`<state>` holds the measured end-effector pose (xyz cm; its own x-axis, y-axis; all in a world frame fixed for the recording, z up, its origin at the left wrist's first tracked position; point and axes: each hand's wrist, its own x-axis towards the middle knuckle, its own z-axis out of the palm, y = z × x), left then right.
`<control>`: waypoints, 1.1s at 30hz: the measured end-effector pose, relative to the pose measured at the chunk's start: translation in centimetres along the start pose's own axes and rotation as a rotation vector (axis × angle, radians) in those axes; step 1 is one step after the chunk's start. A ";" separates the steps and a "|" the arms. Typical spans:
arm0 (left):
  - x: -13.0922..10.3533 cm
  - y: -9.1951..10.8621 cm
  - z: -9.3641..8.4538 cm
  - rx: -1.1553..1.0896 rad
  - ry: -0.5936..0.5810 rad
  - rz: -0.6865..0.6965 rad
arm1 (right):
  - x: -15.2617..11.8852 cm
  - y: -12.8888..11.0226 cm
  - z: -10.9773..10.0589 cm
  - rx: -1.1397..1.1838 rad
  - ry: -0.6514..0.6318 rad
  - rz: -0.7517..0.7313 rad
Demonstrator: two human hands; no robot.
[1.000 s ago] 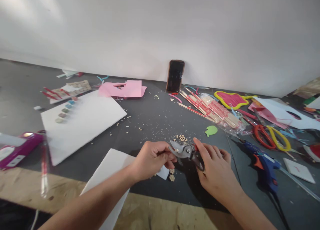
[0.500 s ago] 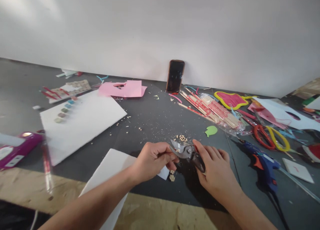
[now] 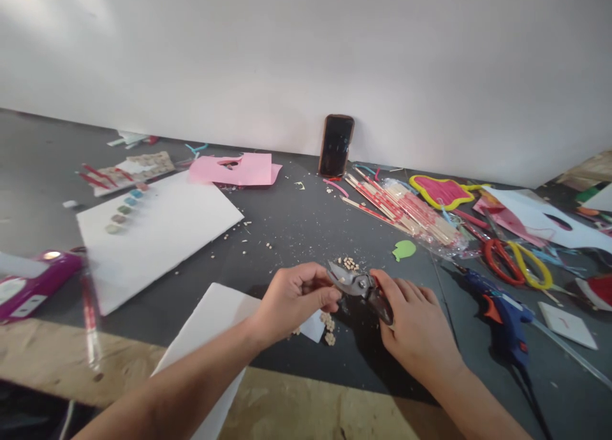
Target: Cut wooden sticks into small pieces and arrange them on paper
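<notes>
Your right hand point(image 3: 415, 315) grips the pruning shears point(image 3: 362, 285) over the worktop point(image 3: 296, 226) near the pale bits point(image 3: 349, 263), your left hand point(image 3: 299, 300) curls at the blades point(image 3: 339, 271), though I cannot tell whether it holds anything, and this apparent snipping step calls next for a careful squeeze.

Your single camera rides on your head and looks forward and steeply down over the table point(image 3: 291, 220), from its near edge at six o'clock to the pale wall point(image 3: 224, 64) at twelve. Your left hand point(image 3: 297, 303), toward six, and right hand point(image 3: 415, 315), around four, lie close to the lens; the wall stands farther off.
</notes>
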<state>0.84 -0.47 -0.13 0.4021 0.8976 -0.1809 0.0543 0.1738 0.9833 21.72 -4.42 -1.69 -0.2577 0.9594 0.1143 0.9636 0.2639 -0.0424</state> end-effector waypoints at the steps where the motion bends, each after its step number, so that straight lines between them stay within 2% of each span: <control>1: 0.0 0.0 0.0 0.010 0.015 0.010 | 0.0 -0.1 0.0 -0.003 0.007 0.002; 7: 0.0 -0.3 -0.3 0.096 -0.010 0.042 | -0.1 -0.1 0.0 -0.012 0.041 -0.013; 16: -0.2 -0.2 -0.1 0.146 -0.029 0.115 | -0.1 0.4 -0.2 0.047 -0.007 -0.067; 23: -0.3 0.1 -0.3 0.104 -0.054 0.054 | -0.2 0.3 -0.3 0.040 0.008 -0.070; 28: -0.4 -0.3 -0.4 0.074 -0.103 0.070 | -0.1 0.3 -0.2 0.044 0.024 -0.094; 33: -0.6 -0.2 -0.4 0.088 -0.095 0.063 | -0.2 0.1 0.0 0.082 0.016 -0.090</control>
<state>0.21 -0.82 -0.22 0.4916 0.8626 -0.1197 0.1043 0.0782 0.9915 21.85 -4.58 -1.75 -0.3413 0.9299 0.1372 0.9273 0.3570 -0.1127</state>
